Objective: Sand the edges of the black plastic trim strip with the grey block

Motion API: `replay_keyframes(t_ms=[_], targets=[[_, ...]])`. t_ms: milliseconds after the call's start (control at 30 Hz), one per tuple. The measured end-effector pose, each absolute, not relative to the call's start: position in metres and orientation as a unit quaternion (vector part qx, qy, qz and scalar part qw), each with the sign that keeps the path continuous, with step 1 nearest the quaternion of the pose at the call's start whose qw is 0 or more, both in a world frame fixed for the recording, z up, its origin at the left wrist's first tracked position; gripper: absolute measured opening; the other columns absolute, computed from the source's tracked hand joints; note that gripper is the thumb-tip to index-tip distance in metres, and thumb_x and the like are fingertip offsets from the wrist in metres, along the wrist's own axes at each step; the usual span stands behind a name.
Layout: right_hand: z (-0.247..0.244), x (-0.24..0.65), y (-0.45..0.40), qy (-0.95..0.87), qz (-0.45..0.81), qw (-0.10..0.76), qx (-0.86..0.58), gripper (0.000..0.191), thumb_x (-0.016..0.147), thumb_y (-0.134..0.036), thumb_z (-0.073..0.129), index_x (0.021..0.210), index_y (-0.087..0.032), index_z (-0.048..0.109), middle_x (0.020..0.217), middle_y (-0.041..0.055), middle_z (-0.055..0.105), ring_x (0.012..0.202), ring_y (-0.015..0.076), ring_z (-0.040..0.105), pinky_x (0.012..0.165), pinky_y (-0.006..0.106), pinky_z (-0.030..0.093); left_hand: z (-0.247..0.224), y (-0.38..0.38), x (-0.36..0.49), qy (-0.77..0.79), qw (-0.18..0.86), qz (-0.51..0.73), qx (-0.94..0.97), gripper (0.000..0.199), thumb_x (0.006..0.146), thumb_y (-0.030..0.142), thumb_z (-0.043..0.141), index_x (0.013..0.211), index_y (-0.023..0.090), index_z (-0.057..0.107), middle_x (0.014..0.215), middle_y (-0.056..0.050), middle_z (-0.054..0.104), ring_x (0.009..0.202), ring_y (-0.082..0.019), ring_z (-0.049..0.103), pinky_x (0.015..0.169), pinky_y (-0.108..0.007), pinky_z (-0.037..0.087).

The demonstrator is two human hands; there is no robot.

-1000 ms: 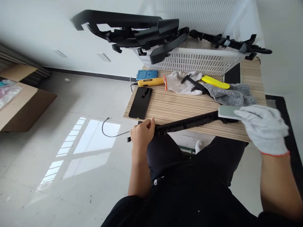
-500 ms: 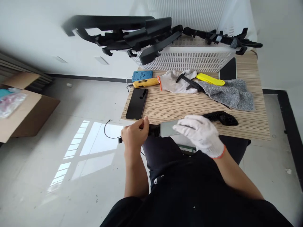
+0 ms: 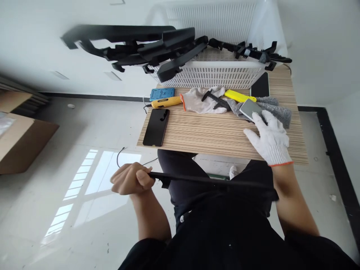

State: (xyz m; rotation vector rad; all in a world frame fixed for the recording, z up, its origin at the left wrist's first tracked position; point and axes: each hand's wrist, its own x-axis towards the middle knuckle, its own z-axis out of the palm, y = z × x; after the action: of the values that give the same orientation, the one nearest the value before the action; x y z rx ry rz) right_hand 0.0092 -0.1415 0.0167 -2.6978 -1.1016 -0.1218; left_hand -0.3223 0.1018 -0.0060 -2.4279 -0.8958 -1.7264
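My bare left hand [image 3: 133, 179] is closed around the left end of a long black plastic part [image 3: 208, 180]. The part stretches sideways above my lap, its right end blurred and dark against my clothes. My right hand [image 3: 270, 137], in a white knit glove with an orange cuff, is over the right side of the table. Its fingers are stretched out with the thumb apart, and the fingertips touch the near edge of a flat grey rectangular plate [image 3: 251, 108]. That plate rests on a grey cloth [image 3: 277, 112], partly covering it.
A white basket [image 3: 213, 73] stands at the back of the table [image 3: 197, 131], with several black plastic parts [image 3: 168, 48] jutting over its rim. Nearby lie a phone [image 3: 156, 127], a yellow-handled tool [image 3: 165, 102], a white glove [image 3: 194, 101], black calipers [image 3: 216, 99] and a yellow strip [image 3: 239, 95].
My right hand has moved the grey plate away from the black part, up and right onto the cloth. My left hand has drawn the black part down and left, off the table edge.
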Motion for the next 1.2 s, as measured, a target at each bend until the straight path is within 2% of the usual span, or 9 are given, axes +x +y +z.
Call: replay_keyframes(t_ms=[167,267,367,467,567,733,967,1067,1200], targets=[[0.036,0.003,-0.149,-0.366,-0.023,0.124,-0.922,0.064,0.094,-0.057,0.055,0.151,-0.030,0.049,0.160,0.0138,0.040,0.135,0.0460,0.047,0.098,0.067,0.049,0.007,0.098,-0.304,-0.309,0.019,-0.607,-0.732,0.072,0.087,0.074,0.018,0.034,0.027,0.035,0.026,-0.004,0.035,0.028,-0.018,0.044,0.039,-0.034,0.037],[0.057,-0.012,-0.162,-0.359,0.005,0.252,-0.899,0.065,0.096,-0.055,0.054,0.155,-0.031,0.043,0.161,0.0114,0.041,0.140,0.0388,0.047,0.106,0.059,0.048,0.009,0.104,-0.305,-0.356,0.047,-0.589,-0.724,0.071,0.082,0.077,0.009,0.035,0.028,0.028,0.027,-0.005,0.033,0.029,-0.018,0.043,0.041,-0.037,0.038],[0.069,-0.041,-0.163,-0.463,0.275,0.352,-0.765,0.060,0.095,-0.052,0.056,0.152,-0.032,0.048,0.147,0.0068,0.058,0.129,0.0268,0.061,0.103,0.042,0.054,0.007,0.113,-0.304,-0.373,0.076,-0.587,-0.714,0.066,0.081,0.075,0.003,0.038,0.029,0.024,0.030,-0.005,0.031,0.031,-0.019,0.040,0.046,-0.040,0.038],[0.067,-0.073,-0.150,-0.491,0.549,0.241,-0.632,0.047,0.088,-0.051,0.065,0.130,-0.031,0.068,0.111,0.0016,0.076,0.100,0.0212,0.072,0.091,0.035,0.056,0.006,0.122,-0.300,-0.383,0.082,-0.581,-0.714,0.064,0.084,0.070,0.003,0.039,0.028,0.017,0.030,-0.005,0.030,0.032,-0.019,0.041,0.049,-0.040,0.039],[0.059,-0.091,-0.140,-0.464,0.628,0.167,-0.602,0.027,0.078,-0.045,0.073,0.096,-0.025,0.077,0.073,-0.0026,0.072,0.070,0.0180,0.069,0.073,0.031,0.054,0.004,0.130,-0.302,-0.400,0.073,-0.534,-0.741,0.065,0.085,0.071,0.017,0.039,0.026,0.013,0.029,-0.004,0.029,0.034,-0.020,0.047,0.051,-0.039,0.039],[0.051,-0.081,-0.149,-0.418,0.584,0.180,-0.672,0.029,0.072,-0.044,0.074,0.094,-0.027,0.073,0.084,0.0008,0.075,0.075,0.0233,0.071,0.069,0.034,0.052,-0.004,0.138,-0.309,-0.326,0.063,-0.440,-0.834,0.058,0.076,0.072,0.035,0.040,0.026,0.028,0.039,-0.006,0.040,0.046,-0.024,0.056,0.053,-0.039,0.038],[0.021,-0.048,-0.194,-0.377,0.450,0.247,-0.771,0.055,0.062,-0.049,0.074,0.112,-0.065,0.062,0.109,-0.0028,0.075,0.108,0.0428,0.068,0.089,0.060,0.049,0.032,0.169,-0.258,-0.267,0.088,-0.581,-0.764,0.054,0.091,0.056,0.027,0.051,0.025,0.044,0.052,-0.007,0.050,0.054,-0.021,0.054,0.067,-0.042,0.044],[0.022,-0.041,-0.225,-0.301,0.384,0.218,-0.845,0.031,0.070,-0.057,0.066,0.101,-0.057,0.066,0.103,0.0042,0.075,0.106,0.0438,0.068,0.087,0.059,0.050,0.049,0.200,-0.229,-0.315,-0.024,-0.517,-0.795,0.036,0.098,0.044,0.039,0.092,0.021,0.067,0.094,-0.011,0.068,0.097,-0.025,0.063,0.091,-0.042,0.047],[0.020,-0.041,-0.255,-0.228,0.362,0.197,-0.882,0.026,0.069,-0.063,0.067,0.093,-0.052,0.066,0.088,0.0052,0.075,0.089,0.0393,0.073,0.075,0.053,0.057,0.034,0.240,-0.204,-0.305,-0.117,-0.207,-0.922,0.044,0.092,0.041,0.062,0.131,0.019,0.063,0.130,-0.013,0.063,0.124,-0.029,0.052,0.106,-0.043,0.043]])
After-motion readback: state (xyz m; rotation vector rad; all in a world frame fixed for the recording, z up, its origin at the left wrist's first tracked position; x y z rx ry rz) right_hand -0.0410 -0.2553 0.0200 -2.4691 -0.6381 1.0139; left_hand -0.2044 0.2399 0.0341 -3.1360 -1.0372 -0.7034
